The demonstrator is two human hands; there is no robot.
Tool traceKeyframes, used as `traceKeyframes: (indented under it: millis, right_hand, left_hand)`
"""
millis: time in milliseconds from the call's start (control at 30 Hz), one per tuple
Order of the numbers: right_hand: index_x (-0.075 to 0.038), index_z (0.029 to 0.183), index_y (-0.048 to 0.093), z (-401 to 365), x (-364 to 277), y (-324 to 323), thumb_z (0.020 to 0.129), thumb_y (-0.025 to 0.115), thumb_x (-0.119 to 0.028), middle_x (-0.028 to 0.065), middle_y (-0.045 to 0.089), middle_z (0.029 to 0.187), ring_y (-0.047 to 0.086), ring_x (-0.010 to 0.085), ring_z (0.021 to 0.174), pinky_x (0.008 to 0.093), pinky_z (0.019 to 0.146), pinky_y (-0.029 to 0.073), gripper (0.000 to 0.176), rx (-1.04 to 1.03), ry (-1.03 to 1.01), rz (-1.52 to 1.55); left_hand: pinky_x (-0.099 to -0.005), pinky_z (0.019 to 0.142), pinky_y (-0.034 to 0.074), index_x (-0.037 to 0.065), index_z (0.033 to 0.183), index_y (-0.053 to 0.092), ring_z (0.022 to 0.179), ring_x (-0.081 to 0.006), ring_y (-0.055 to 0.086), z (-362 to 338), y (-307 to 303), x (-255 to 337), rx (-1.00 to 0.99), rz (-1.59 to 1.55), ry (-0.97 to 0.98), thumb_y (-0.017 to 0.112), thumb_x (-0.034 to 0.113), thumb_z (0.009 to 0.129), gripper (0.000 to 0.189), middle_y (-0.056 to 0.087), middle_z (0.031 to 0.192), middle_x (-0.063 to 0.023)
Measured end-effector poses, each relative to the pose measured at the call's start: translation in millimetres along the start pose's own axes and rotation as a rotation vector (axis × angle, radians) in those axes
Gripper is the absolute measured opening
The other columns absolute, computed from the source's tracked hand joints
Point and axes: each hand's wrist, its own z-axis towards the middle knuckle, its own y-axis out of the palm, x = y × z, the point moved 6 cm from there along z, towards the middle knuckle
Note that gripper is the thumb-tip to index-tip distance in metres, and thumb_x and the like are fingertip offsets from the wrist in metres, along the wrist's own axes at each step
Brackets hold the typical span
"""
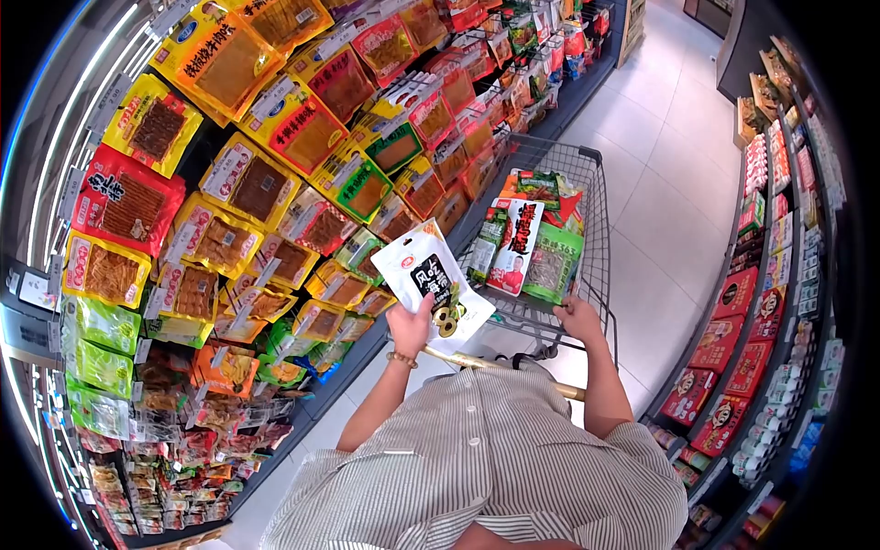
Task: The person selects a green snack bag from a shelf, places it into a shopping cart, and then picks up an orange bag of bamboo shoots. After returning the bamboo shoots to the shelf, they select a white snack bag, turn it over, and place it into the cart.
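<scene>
We've got the left hand (411, 324) pinching a white snack pouch (431, 275) near the wire shopping cart (595, 211), front up, probably for label reading; right hand (579, 321) curled on the cart's near edge, seemingly steadying it. Snack packets (555, 261) lie inside.

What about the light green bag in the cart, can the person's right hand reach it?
Probably yes: the right hand is at the near end of the cart, and the light green bag lies just ahead, nothing seen on top.
</scene>
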Motion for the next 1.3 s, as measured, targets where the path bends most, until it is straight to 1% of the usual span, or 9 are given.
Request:
traceKeyframes:
  millis: [33,100,133,467,500,567,1100,1167,1300]
  right_hand:
    - [-0.003,0.107,0.068,1,2,1,0.084,0.073,-0.034,0.014,0.07,0.078,0.068,0.029,0.073,0.0393,0.068,0.052,0.04,0.03,-0.036,0.001]
    - [-0.002,0.107,0.068,1,3,1,0.084,0.073,-0.034,0.0141,0.07,0.079,0.068,0.0291,0.073,0.0393,0.068,0.052,0.04,0.035,-0.041,-0.01]
    - [-0.002,0.108,0.068,1,1,0,0.084,0.073,-0.034,0.0143,0.07,0.079,0.068,0.0292,0.074,0.0394,0.069,0.052,0.04,0.042,-0.048,-0.017]
    - [-0.001,0.109,0.066,5,1,4,0.085,0.073,-0.033,0.0135,0.07,0.08,0.068,0.0276,0.075,0.0382,0.07,0.052,0.04,0.004,-0.054,-0.005]
    - [-0.001,0.112,0.066,5,-2,4,0.085,0.072,-0.036,0.0167,0.071,0.087,0.069,0.0313,0.083,0.0397,0.076,0.053,0.044,-0.032,-0.01,0.003]
    - [-0.001,0.116,0.066,3,-6,4,0.085,0.071,-0.038,0.02,0.072,0.093,0.07,0.035,0.092,0.0413,0.082,0.054,0.048,-0.072,0.037,0.009]
    - [-0.001,0.115,0.067,4,-12,6,0.085,0.072,-0.036,0.0208,0.072,0.095,0.071,0.0341,0.09,0.0409,0.081,0.054,0.047,-0.071,0.022,0.037]
    - [-0.001,0.116,0.066,4,-13,6,0.085,0.072,-0.036,0.0204,0.072,0.094,0.071,0.034,0.089,0.0405,0.08,0.054,0.047,-0.069,0.012,0.031]
    - [-0.001,0.117,0.066,4,-16,5,0.086,0.072,-0.036,0.02,0.072,0.095,0.071,0.0332,0.09,0.0401,0.081,0.054,0.047,-0.069,0.028,0.036]
  left_hand:
    - [-0.033,0.07,0.055,-0.008,0.096,0.072,0.076,-0.0197,0.073,0,1,-1,0.0,-0.001,-0.005,0.074,0.021,0.087,0.031,0.075,0.085,-0.0149]
    - [-0.0388,0.07,0.056,-0.007,0.09,0.072,0.076,-0.0325,0.074,2,0,-1,0.045,0.013,-0.004,0.076,0.023,0.083,0.032,0.073,0.082,-0.0204]
    - [-0.039,0.071,0.056,-0.007,0.09,0.072,0.076,-0.0328,0.073,1,0,0,0.043,0.015,-0.01,0.076,0.023,0.083,0.031,0.073,0.082,-0.0206]
    - [-0.0379,0.071,0.056,-0.007,0.093,0.072,0.077,-0.0315,0.074,3,-1,8,0.027,-0.001,0.0,0.076,0.022,0.083,0.03,0.074,0.084,-0.0193]
    - [-0.0379,0.071,0.056,-0.007,0.093,0.072,0.077,-0.0315,0.074,3,-2,7,0.027,-0.001,-0.005,0.076,0.022,0.083,0.03,0.074,0.084,-0.0193]
    - [-0.0338,0.071,0.056,-0.008,0.097,0.072,0.077,-0.0217,0.073,4,-2,5,0.011,0.05,-0.025,0.074,0.022,0.086,0.032,0.075,0.085,-0.0161]
    - [-0.0339,0.071,0.056,-0.009,0.097,0.072,0.077,-0.0215,0.074,8,-1,3,0.008,0.044,0.0,0.073,0.021,0.086,0.031,0.075,0.085,-0.0163]
    - [-0.0372,0.066,0.056,-0.007,0.089,0.072,0.072,-0.0311,0.073,10,0,-3,0.033,0.062,-0.002,0.076,0.023,0.084,0.03,0.073,0.078,-0.0191]
    - [-0.0367,0.065,0.056,-0.007,0.088,0.072,0.071,-0.0305,0.073,10,-1,6,0.059,0.005,0.025,0.076,0.023,0.084,0.031,0.073,0.079,-0.0196]
